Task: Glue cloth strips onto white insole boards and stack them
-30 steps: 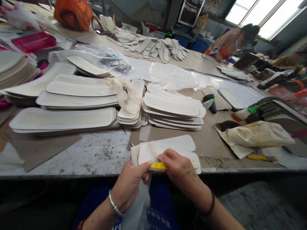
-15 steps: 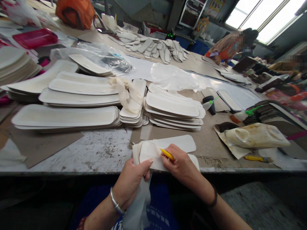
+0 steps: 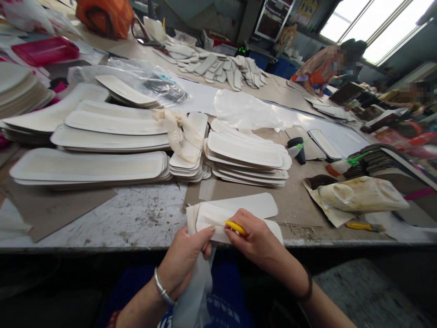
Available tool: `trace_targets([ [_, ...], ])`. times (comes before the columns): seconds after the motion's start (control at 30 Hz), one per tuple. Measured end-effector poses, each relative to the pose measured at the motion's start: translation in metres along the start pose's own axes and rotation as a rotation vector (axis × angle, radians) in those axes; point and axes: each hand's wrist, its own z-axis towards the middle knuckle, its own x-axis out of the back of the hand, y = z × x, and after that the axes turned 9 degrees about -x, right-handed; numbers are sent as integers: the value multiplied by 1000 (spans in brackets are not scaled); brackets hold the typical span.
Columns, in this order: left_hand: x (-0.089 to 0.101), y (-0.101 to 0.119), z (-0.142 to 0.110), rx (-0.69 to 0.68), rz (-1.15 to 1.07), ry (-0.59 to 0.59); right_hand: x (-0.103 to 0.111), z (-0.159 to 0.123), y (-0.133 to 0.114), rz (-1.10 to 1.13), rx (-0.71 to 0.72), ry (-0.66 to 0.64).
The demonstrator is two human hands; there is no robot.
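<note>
My left hand (image 3: 189,253) is closed, thumb on top, round the left end of a white rounded panel (image 3: 215,216) and a folded strip of pale cloth. The loose end of that strip (image 3: 195,289) hangs below the table edge toward my lap. My right hand (image 3: 252,234) grips a slim yellow tool (image 3: 235,227) low over the panel; its working end is hidden by the fingers. Behind, a second white panel (image 3: 256,206) lies flat, and the corner of another (image 3: 275,230) shows under my right wrist.
Stacks of white panels stand at the left (image 3: 88,165) and centre (image 3: 247,150). Right lie a stained plastic bottle (image 3: 372,193), a yellow-handled brush (image 3: 362,226) and dark stacked pieces (image 3: 368,164). Farther back are loose panels (image 3: 218,68), an orange bag (image 3: 105,18) and a person bending (image 3: 316,68).
The yellow tool in my right hand has shifted slightly left and toward me, and now lies flatter. My left hand keeps its hold on the panel.
</note>
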Motion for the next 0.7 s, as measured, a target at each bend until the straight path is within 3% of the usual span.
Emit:
trace_targets([
  [0.17,-1,0,2,-8,-25,19,-4,-5,0,-67,72,-50],
  [0.33,1,-2,4,-3,-51,39,5,-11,-11,-54,12,-114],
  [0.5,3,-2,3,-5,-45,23,14,-11,-17,27,-17,-29],
  [0.7,7,-1,1,10,-7,-21,3,-9,-9,-59,-127,56],
])
